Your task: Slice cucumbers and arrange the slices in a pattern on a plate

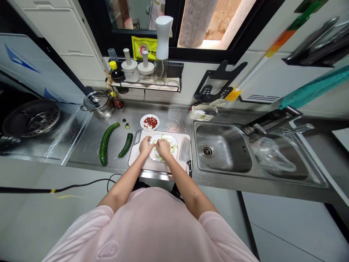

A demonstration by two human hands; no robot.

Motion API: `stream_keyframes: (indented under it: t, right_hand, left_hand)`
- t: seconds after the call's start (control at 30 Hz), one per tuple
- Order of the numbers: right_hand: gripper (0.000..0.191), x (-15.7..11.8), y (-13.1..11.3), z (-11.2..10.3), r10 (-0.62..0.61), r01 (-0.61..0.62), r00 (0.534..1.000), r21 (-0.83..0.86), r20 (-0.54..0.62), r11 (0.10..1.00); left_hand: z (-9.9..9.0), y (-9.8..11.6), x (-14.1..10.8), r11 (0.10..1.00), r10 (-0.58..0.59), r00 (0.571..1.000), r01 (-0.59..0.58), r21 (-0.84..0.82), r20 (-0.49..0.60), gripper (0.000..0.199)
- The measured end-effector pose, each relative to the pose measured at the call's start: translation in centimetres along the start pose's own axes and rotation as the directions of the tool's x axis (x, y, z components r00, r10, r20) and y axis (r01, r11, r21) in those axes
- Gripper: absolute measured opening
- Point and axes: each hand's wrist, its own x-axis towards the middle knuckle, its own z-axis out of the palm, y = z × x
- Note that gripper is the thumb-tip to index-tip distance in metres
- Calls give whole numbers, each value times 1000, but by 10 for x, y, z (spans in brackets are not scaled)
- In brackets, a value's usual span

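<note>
My left hand (pixel 146 146) and my right hand (pixel 164 148) meet over a white plate (pixel 160 138), fingertips pinched close together. Whatever they pinch is hidden or too small to name. Thin pale-green cucumber slices (pixel 173 146) are arranged around the plate, some of them covered by my hands. Beneath the plate lies a light cutting board (pixel 136 160). A knife (pixel 185 148) rests on the board's right side, its dark handle (pixel 189 168) towards me. Behind the board stands a small white dish of chopped red pieces (pixel 150 122).
Left of the board lie a long whole cucumber (pixel 107 143), a shorter cut cucumber (pixel 125 145) and small end pieces (pixel 127 126). A lidded steel pot (pixel 98 104) stands behind them. To the right is a sink (pixel 223 145); a plastic bag (pixel 272 154) sits in the second basin.
</note>
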Motion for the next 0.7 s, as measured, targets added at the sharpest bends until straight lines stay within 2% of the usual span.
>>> stream_keyframes:
  t: [0.23, 0.53, 0.7]
  right_hand:
    - [24, 0, -1, -1, -3, 3, 1000, -5, 21, 1000]
    - [22, -2, 2, -4, 20, -18, 999, 53, -40, 998]
    - [20, -4, 6, -12, 35, -20, 993, 123, -114, 992]
  left_hand:
    - [0, 1, -1, 1000, -2, 1000, 2, -3, 9, 48]
    - [-3, -1, 1, 998, -31, 999, 30, -57, -15, 48]
    - [-8, -3, 1, 992, -51, 998, 47, -116, -29, 47]
